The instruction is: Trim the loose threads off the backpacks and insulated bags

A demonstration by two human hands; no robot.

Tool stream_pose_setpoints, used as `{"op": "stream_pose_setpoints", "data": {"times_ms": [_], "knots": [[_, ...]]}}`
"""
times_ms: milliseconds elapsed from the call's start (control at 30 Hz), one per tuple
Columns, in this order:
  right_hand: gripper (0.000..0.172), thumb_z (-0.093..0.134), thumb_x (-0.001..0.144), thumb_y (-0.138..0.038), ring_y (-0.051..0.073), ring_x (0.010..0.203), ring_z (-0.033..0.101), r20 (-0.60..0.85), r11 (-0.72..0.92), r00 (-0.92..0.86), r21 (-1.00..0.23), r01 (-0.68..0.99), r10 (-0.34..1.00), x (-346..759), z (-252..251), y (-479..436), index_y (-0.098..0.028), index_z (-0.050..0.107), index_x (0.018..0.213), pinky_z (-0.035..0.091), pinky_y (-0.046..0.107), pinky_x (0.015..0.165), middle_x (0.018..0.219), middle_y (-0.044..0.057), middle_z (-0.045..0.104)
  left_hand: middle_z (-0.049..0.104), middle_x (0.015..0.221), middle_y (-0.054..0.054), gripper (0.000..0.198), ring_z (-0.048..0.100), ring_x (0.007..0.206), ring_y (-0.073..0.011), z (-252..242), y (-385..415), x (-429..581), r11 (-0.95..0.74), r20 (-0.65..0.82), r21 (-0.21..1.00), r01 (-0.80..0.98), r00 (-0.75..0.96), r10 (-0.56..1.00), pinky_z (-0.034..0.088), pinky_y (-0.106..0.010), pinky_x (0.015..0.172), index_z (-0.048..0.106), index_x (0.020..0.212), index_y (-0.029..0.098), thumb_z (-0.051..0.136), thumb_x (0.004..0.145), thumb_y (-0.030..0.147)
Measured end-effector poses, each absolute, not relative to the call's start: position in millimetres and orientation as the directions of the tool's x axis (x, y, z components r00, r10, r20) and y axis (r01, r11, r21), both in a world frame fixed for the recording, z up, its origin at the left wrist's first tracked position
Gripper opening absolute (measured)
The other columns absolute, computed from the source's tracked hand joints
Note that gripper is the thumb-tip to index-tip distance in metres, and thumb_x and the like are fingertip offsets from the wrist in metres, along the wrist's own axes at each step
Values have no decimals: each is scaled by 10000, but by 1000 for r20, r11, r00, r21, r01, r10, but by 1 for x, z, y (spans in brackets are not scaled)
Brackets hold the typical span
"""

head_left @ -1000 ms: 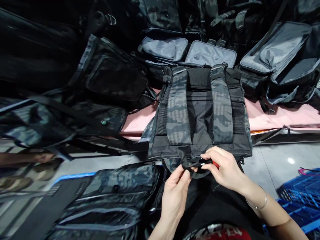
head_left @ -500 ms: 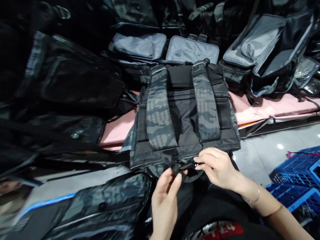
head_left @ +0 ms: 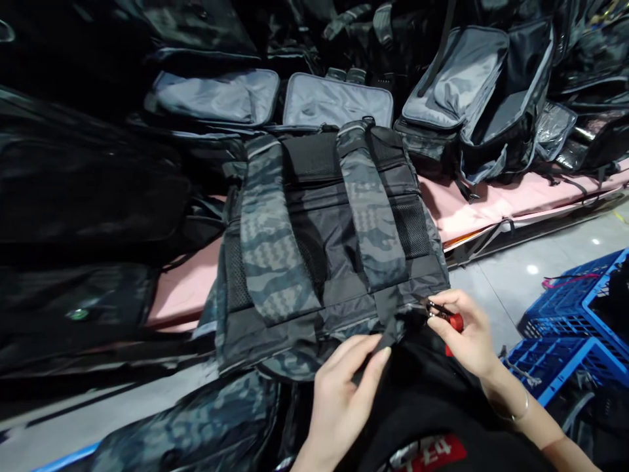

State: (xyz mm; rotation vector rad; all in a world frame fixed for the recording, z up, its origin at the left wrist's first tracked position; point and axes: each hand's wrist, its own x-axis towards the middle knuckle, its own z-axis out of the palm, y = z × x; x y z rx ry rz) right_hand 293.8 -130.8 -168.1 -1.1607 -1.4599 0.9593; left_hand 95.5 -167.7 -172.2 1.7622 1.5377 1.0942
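Note:
A camouflage backpack (head_left: 324,229) lies back-side up in front of me, its two padded shoulder straps facing me. My left hand (head_left: 344,387) pinches a black webbing strap (head_left: 388,328) at the pack's lower edge, under the right shoulder strap. My right hand (head_left: 466,334) is closed on small red-handled snips (head_left: 445,314), whose metal tips point at the pack's lower right corner. A thin bangle sits on my right wrist.
Many more dark backpacks are piled on the pink-topped table (head_left: 496,203), several unzipped with grey lining showing (head_left: 339,98). Another camouflage pack (head_left: 196,426) lies at lower left. Blue plastic crates (head_left: 570,321) stand on the grey floor at right.
The view has swung so the backpack sits further left. My right hand moved right along the lower edge with the snips, and my left hand now pinches the strap under the right shoulder strap.

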Motion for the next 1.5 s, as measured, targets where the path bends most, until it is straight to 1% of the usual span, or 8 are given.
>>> {"op": "stream_pose_setpoints", "data": {"times_ms": [100,233,600,767,900,1067,1233,1500], "knots": [[138,630,782,-222,120,700,607,157,169,-101,-978,119,982,292,-171,-140,-209,567,904,510,234,634,809,5,615,685,882,-60,213,643,789,-191,-169,-166,96,7,38,948,318,-136,990,522,-308,771,696,883,184,601,785,347],[141,630,783,-224,134,716,590,175,202,-172,-967,153,969,286,-172,-147,-195,576,910,500,256,636,821,25,597,676,907,-58,222,632,817,-202,-168,-170,98,42,5,979,200,-228,974,501,-333,825,710,890,199,651,736,347],[146,586,819,-199,146,734,575,244,336,-275,-868,367,930,281,-159,-148,-193,554,962,465,268,646,838,37,601,670,833,-35,140,620,756,-167,-167,-172,108,-96,190,915,393,-210,959,514,-280,724,720,866,234,649,749,262],[62,570,833,-208,159,746,591,285,345,-219,-883,320,933,281,-169,-149,-194,560,892,480,282,660,819,41,616,671,815,-35,131,618,735,-165,-168,-172,109,-98,200,909,405,-219,955,516,-276,707,723,848,228,651,745,267],[77,582,828,-233,151,741,589,216,245,-139,-939,242,966,282,-174,-150,-192,564,891,489,266,642,829,40,609,674,824,-40,137,617,761,-178,-167,-172,109,-62,168,922,382,-249,954,513,-294,734,724,845,227,656,739,280],[159,603,804,-216,147,731,579,227,295,-239,-907,302,944,279,-168,-149,-193,562,956,475,271,643,831,37,607,676,827,-38,136,618,759,-177,-166,-172,109,-58,163,924,377,-252,954,512,-297,744,725,844,231,658,735,277],[61,568,830,-206,151,723,586,300,366,-238,-874,320,924,277,-169,-145,-196,560,889,471,278,645,798,33,614,673,804,-40,126,615,737,-174,-167,-172,108,-72,177,916,395,-237,955,515,-288,709,724,830,226,655,738,276],[83,572,832,-216,157,758,591,293,375,-275,-871,318,916,280,-169,-144,-190,563,910,482,283,665,824,45,614,664,809,-26,124,618,722,-158,-168,-175,107,-128,262,854,504,-206,943,506,-265,700,704,855,230,643,755,269]]}}
